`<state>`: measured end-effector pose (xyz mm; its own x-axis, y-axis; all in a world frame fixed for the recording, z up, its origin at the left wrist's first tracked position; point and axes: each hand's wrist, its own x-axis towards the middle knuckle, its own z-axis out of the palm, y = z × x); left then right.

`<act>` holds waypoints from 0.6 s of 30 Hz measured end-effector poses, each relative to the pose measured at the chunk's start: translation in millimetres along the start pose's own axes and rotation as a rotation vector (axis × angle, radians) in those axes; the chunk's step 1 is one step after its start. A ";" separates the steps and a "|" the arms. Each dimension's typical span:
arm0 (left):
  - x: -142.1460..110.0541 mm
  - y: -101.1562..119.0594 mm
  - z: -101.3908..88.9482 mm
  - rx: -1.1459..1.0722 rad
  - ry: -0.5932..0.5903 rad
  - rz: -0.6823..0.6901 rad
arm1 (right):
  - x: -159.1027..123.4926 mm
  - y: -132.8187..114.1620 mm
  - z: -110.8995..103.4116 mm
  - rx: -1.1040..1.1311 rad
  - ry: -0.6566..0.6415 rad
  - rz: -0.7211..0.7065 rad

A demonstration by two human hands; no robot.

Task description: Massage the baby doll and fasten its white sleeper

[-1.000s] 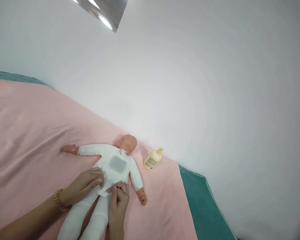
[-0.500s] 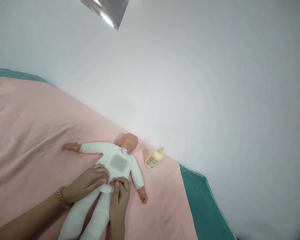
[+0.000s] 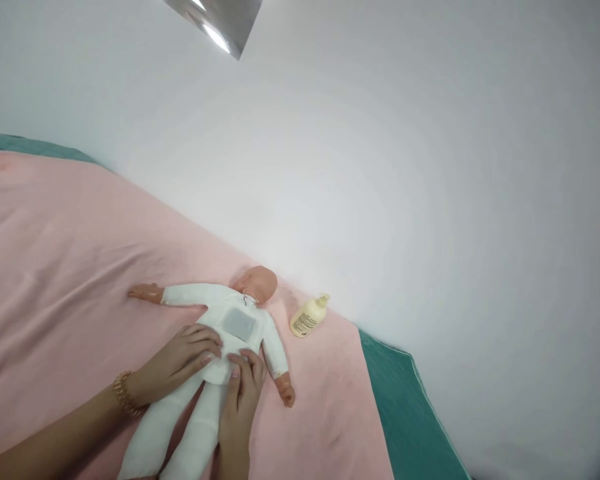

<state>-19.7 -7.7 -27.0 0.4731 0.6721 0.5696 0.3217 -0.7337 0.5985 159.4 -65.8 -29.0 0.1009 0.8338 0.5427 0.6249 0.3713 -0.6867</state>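
A baby doll [image 3: 233, 320] in a white suit lies face down on a pink blanket [image 3: 70, 267], head toward the wall, arms spread. A grey patch sits on its back. My left hand [image 3: 180, 360], with a gold bracelet at the wrist, rests on the doll's lower back, fingers curled and pinching the white fabric. My right hand [image 3: 243, 393] lies beside it over the doll's waist, its fingers closed on the same fabric edge. The doll's legs run down between my forearms.
A cream lotion bottle [image 3: 309, 316] lies on its side on the blanket to the right of the doll's head. A teal sheet [image 3: 410, 420] shows beyond the blanket's right edge. A white wall [image 3: 380, 167] rises right behind the bed.
Both hands have crept a little up the doll's back, from the waist toward the grey patch. The doll and the bottle lie where they were.
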 end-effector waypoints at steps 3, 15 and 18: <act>2.8 1.1 -0.9 0.006 -0.031 -0.035 | 2.2 -4.6 0.2 0.021 -0.015 0.047; -4.5 -7.4 0.3 0.085 0.061 0.040 | -3.7 12.8 2.5 -0.034 -0.026 -0.016; -3.5 -7.4 0.9 0.104 0.025 0.027 | -3.6 15.5 3.4 -0.069 -0.042 -0.028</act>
<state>-23.0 -4.7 -34.0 0.4623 0.6530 0.5998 0.3930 -0.7573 0.5216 166.1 -61.6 -43.2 0.0510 0.8407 0.5392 0.6789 0.3667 -0.6361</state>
